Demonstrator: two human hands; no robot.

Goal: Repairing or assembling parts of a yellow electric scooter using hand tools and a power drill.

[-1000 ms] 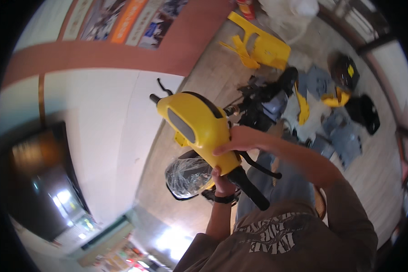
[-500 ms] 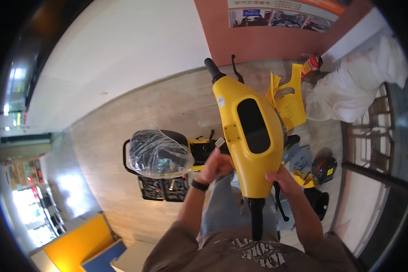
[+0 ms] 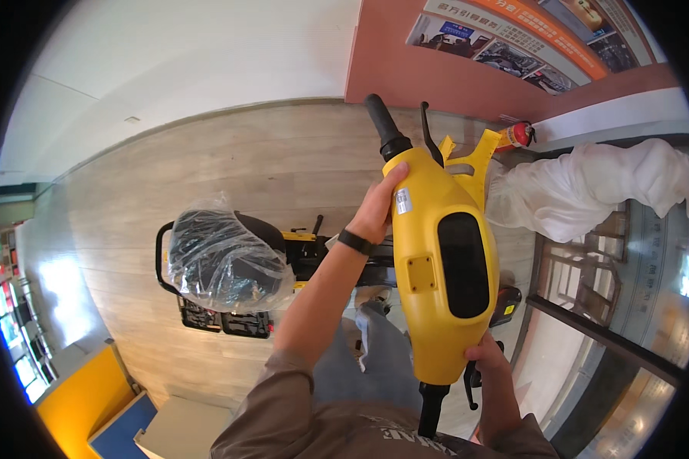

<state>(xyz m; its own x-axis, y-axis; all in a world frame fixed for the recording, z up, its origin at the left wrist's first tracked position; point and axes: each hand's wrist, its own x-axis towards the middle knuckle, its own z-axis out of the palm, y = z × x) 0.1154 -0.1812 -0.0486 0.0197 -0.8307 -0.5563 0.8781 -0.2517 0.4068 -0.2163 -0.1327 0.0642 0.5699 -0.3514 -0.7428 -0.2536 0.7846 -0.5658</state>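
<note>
A yellow scooter handlebar cover (image 3: 417, 348) with a dark oval display (image 3: 465, 264) fills the middle of the view. My left hand (image 3: 383, 203) is wrapped round the cover's far end, thumb on top, just below the far black handlebar grip (image 3: 383, 118). My right hand (image 3: 488, 358) holds the cover's near right edge, fingers mostly hidden beneath it. The near grip (image 3: 433, 409) points toward my body. Black brake levers (image 3: 430, 134) stick out on the right side at both ends. Behind my left forearm lies the scooter's seat (image 3: 230, 256), wrapped in clear plastic.
A yellow body panel (image 3: 478, 172) leans beyond the cover, near a red fire extinguisher (image 3: 519, 135). White sheeting (image 3: 570, 191) drapes something at right. An open tool case (image 3: 222, 317) lies on the floor beside the seat. A black rounded object (image 3: 507, 304) sits right of the cover.
My left hand has gone from beside the cover's left middle to its far end and taken hold there. My right hand stays on the near right edge. The view has shifted.
</note>
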